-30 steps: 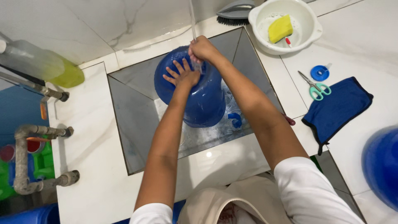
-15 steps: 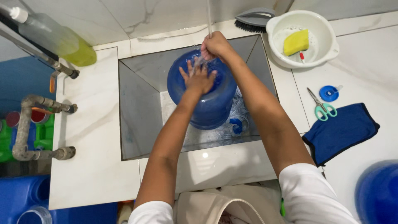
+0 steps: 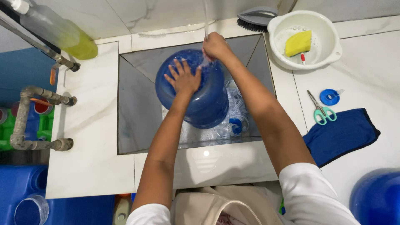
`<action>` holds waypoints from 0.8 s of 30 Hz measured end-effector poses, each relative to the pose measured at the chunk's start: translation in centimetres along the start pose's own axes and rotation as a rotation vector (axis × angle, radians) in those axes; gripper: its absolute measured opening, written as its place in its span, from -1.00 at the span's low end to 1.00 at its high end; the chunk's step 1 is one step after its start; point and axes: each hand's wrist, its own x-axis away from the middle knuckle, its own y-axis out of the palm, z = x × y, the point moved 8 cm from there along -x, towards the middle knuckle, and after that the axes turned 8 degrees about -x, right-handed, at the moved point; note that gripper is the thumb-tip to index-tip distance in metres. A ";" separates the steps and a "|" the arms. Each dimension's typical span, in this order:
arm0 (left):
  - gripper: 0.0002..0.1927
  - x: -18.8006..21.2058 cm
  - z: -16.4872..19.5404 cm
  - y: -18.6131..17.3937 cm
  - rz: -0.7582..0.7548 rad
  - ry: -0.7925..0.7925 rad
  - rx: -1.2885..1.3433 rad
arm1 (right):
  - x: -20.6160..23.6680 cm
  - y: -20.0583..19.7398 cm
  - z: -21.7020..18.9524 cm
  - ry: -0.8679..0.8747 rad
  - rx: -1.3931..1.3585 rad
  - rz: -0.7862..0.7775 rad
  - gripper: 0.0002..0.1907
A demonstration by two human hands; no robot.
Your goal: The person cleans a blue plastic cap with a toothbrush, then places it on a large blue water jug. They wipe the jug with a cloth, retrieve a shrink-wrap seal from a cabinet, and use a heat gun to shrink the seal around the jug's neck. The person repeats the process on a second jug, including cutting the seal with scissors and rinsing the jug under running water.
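A large blue water jug point(image 3: 196, 89) is being rinsed in the sink point(image 3: 137, 112), under a thin stream of water point(image 3: 205, 18). The left hand point(image 3: 183, 77) is spread flat on the jug's upper side; the right hand point(image 3: 216, 46) is curled loosely at its far rim, under the stream. Turning the jug seems called for next.

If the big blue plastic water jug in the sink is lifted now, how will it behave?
The big blue plastic water jug is probably slippery: water runs over it. It lies tilted on its rounded side, steadied by the left hand, so it may roll if released.
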 end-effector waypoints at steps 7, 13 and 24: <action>-0.06 -0.4 -6.6 0.6 -0.016 -0.200 0.125 | -1.6 0.4 1.1 -0.122 -0.061 0.013 -0.74; -0.10 -0.8 -4.1 1.3 -0.030 0.008 0.034 | -2.7 1.4 2.8 0.081 -0.327 -0.083 -0.72; -0.28 -0.8 -0.9 0.9 0.225 0.361 -0.288 | -2.7 2.2 0.7 0.083 -0.415 -0.266 -0.74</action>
